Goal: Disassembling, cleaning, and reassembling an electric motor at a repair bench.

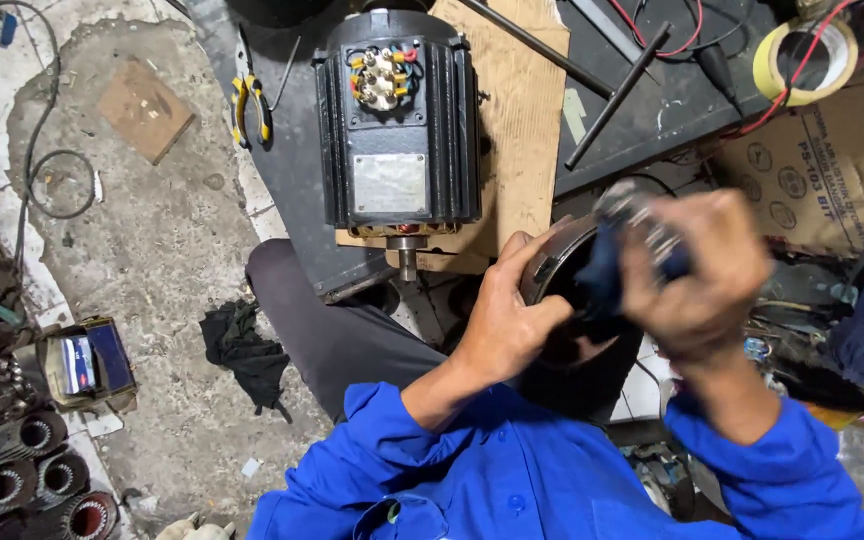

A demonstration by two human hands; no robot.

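Observation:
My left hand [507, 315] grips the rim of a round black metal cover [564, 262] held over my lap. Blurred with motion, my right hand [697, 270] is closed on a dark blue rag [602, 275] pressed against the cover's inside. A small metal part shows above the fingers of that hand, too blurred to identify. A black electric motor [397, 125] with an open terminal box and coloured wires lies on a wooden board [522, 110] just beyond my hands, its shaft pointing toward me.
Yellow-handled pliers [250, 105] lie left of the motor. A black rag [244, 350] lies on the concrete floor by my knee. A tape roll [807, 60], cardboard box [832, 165], black rods [617, 95] and stator cores [37, 480] surround me.

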